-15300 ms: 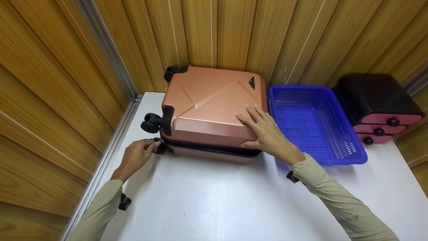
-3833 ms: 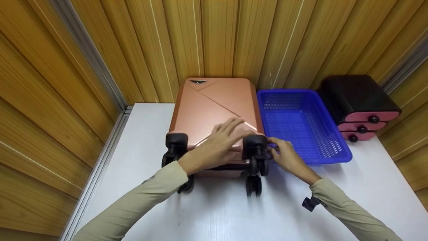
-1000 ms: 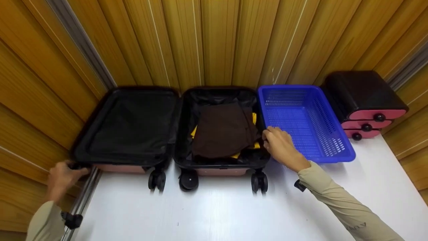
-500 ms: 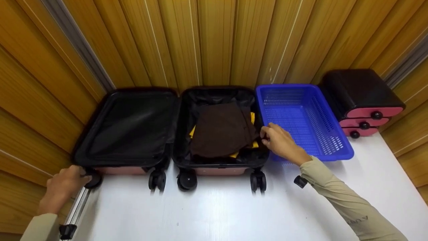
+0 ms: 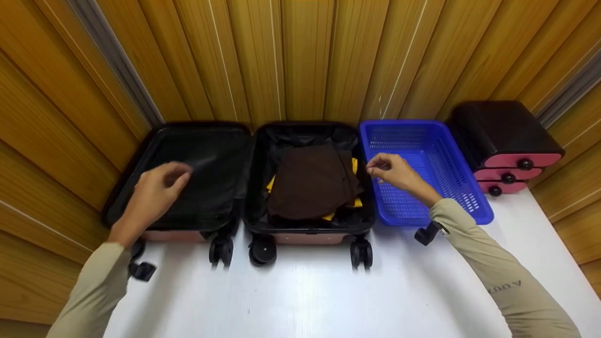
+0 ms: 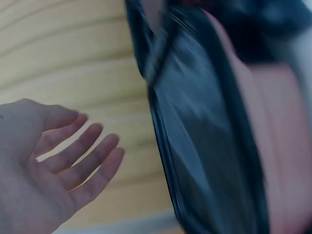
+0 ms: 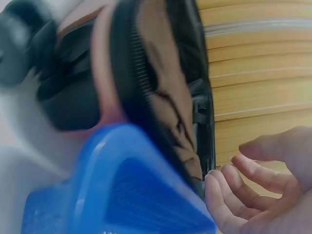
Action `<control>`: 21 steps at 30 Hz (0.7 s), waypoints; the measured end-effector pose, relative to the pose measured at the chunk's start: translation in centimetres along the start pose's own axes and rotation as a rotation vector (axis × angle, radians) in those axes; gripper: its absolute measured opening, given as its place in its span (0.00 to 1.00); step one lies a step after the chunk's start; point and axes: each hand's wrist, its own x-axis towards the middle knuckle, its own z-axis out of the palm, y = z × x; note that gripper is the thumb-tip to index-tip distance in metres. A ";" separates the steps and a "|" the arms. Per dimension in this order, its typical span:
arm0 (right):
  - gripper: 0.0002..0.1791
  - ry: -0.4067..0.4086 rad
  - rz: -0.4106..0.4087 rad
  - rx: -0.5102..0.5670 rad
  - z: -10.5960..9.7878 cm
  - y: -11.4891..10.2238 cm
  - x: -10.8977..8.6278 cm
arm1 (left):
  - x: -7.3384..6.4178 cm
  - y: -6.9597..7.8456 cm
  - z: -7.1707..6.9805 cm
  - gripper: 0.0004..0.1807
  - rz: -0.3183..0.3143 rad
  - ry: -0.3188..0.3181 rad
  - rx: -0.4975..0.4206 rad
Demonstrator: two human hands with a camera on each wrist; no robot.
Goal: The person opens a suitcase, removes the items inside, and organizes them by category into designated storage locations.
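Note:
A pink suitcase lies unfolded on the white table, its lid half (image 5: 211,164) on the left with a smooth black lining. In its other half (image 5: 257,213) sits a folded dark brown garment (image 5: 307,183), with bits of yellow cloth (image 5: 355,166) peeking out beneath. My left hand (image 5: 152,197) hovers over the lid half, thumb and fingers loosely bent around nothing; in the left wrist view the left hand (image 6: 63,165) has its fingers spread. Over the blue basket's near-left side, my right hand (image 5: 394,171) is held loosely curved, with nothing in it.
A blue plastic basket (image 5: 476,188) stands right against the suitcase. Beyond it is a black box with pink drawers (image 5: 521,161). Wooden-panelled walls (image 5: 305,61) close off the back and left. Black wheels (image 5: 263,251) stick out at the suitcase's front.
The suitcase was closed earlier and now lies open. In the last half second my left hand left the lid's front-left wheel and rose rightward; my right hand lifted slightly from the suitcase's right rim.

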 end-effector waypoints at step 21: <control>0.20 -0.106 0.285 0.157 1.7 -1.5 6.1 | 12.0 4.5 12.1 0.14 -0.313 -0.217 -0.403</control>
